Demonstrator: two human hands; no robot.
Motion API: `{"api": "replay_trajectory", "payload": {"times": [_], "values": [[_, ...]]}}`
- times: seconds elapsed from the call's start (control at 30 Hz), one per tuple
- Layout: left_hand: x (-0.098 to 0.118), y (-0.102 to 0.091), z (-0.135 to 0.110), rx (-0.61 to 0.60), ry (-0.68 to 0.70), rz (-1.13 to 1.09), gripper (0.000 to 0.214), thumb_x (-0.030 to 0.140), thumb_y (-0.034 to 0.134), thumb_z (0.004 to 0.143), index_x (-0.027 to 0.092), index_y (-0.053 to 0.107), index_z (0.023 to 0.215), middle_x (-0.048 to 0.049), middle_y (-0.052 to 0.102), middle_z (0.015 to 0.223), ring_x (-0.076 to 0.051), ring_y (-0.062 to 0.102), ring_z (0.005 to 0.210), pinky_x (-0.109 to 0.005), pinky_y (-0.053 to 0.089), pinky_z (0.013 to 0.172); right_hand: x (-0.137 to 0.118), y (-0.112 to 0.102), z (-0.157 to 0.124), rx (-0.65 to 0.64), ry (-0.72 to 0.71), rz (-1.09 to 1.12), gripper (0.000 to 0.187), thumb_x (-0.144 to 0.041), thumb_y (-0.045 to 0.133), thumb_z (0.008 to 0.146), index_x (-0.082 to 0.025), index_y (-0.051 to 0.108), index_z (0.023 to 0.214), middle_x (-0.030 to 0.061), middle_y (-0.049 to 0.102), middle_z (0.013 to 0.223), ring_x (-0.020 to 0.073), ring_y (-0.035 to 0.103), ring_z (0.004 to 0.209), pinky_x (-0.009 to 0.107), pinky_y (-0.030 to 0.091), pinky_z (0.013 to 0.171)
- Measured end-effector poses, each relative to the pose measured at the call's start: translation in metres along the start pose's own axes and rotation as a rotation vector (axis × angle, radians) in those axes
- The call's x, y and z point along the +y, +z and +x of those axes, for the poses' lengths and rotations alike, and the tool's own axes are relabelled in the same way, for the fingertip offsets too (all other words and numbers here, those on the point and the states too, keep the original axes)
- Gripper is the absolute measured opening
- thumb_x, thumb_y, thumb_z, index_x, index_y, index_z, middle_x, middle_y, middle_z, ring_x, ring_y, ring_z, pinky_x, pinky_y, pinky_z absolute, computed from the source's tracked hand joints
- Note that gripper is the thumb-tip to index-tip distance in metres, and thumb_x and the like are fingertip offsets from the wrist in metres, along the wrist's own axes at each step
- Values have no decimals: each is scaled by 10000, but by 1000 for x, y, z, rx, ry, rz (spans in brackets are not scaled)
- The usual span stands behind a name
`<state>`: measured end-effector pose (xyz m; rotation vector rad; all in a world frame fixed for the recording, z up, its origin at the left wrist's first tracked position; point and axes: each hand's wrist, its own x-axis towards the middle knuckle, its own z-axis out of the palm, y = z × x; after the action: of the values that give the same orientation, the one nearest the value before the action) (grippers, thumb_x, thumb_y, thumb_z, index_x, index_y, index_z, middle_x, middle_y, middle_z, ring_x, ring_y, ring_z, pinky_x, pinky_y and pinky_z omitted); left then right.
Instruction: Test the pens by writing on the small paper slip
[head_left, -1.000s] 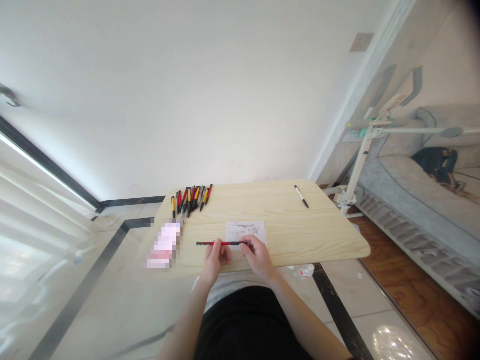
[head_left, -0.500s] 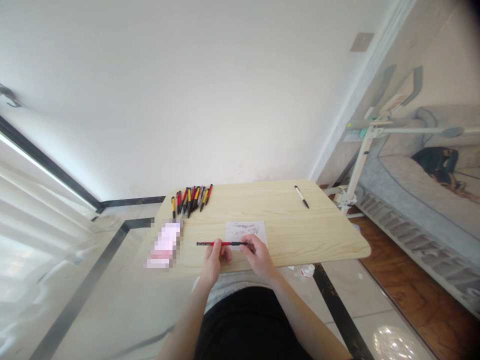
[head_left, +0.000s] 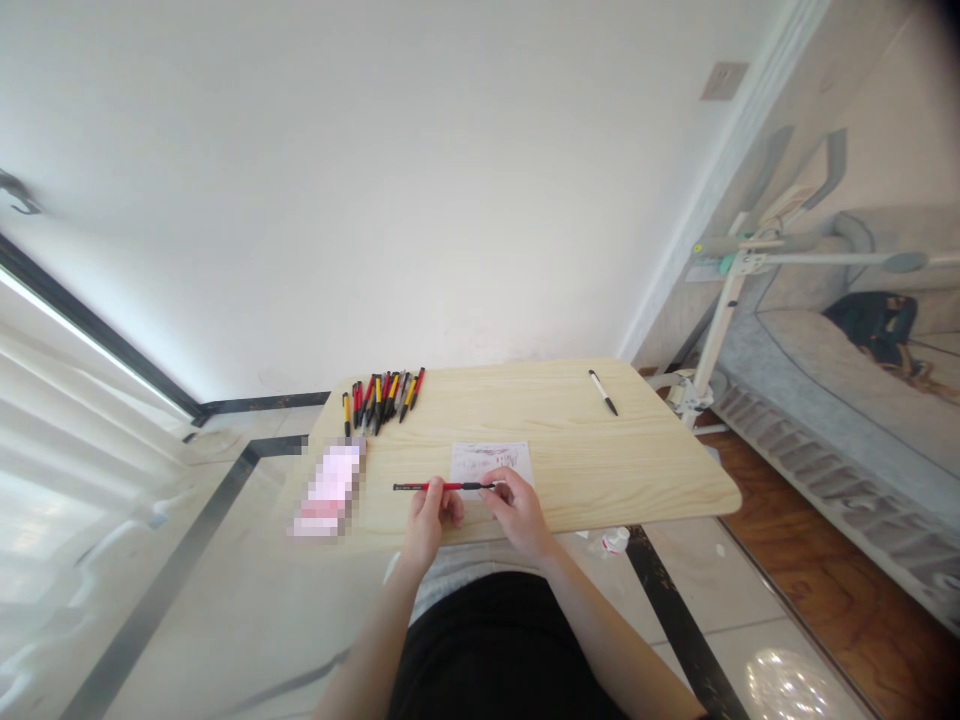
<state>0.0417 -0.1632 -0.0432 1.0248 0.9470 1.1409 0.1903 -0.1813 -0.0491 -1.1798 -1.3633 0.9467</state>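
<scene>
A red and black pen [head_left: 453,487] lies level between my two hands, above the near side of the table. Its red barrel is gripped by my left hand [head_left: 429,515], thumb on top and fingers curled below. At the black tip end, my right hand [head_left: 516,508] pinches the pen between thumb and forefinger. Just behind it lies a white sheet of paper [head_left: 469,453] with grey and reddish marks, partly covered by my right hand and the pen.
Several red, yellow and grey pens [head_left: 380,398] lie bunched at the table's [head_left: 637,470] back left. A blurred-out pinkish rectangular item [head_left: 330,490] is at the left edge. One white and black pen [head_left: 603,393] lies at the back right. A white wall [head_left: 480,200] stands behind.
</scene>
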Motion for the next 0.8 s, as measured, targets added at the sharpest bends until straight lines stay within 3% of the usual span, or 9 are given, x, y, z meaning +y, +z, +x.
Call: {"api": "replay_trajectory", "payload": {"times": [0.33, 0.5, 0.67, 0.8], "values": [[1, 2, -1, 28, 21, 50, 448, 515, 377, 808, 204, 331, 488, -10, 501, 440, -119, 448, 416, -248, 346, 442, -1, 0, 2, 42, -42, -12, 114, -277, 554, 739, -189, 563, 811, -22, 503, 632, 101, 427, 533, 222, 368, 506], [-1, 0, 0, 28, 5, 11, 435, 512, 380, 803, 205, 331, 498, -4, 512, 443, -119, 453, 409, -249, 347, 436, -3, 1, 2, 24, 15, 52, 221, -353, 524, 772, -181, 548, 907, -5, 545, 684, 94, 451, 516, 206, 356, 456], [-3, -2, 0, 6, 22, -25, 419, 498, 376, 813, 206, 341, 515, -3, 521, 446, -119, 458, 413, -255, 355, 446, -7, 3, 1, 7, 30, -32, 335, -428, 414, 845, -175, 540, 665, -11, 521, 568, 100, 468, 502, 208, 359, 475], [-3, -2, -1, -7, 38, -43, 407, 477, 363, 830, 203, 342, 531, 1, 518, 449, -118, 458, 422, -250, 346, 449, -8, 3, 1, 23, 33, -79, 383, -426, 379, 865, -172, 541, 628, -6, 523, 536, 108, 486, 504, 212, 361, 493]]}}
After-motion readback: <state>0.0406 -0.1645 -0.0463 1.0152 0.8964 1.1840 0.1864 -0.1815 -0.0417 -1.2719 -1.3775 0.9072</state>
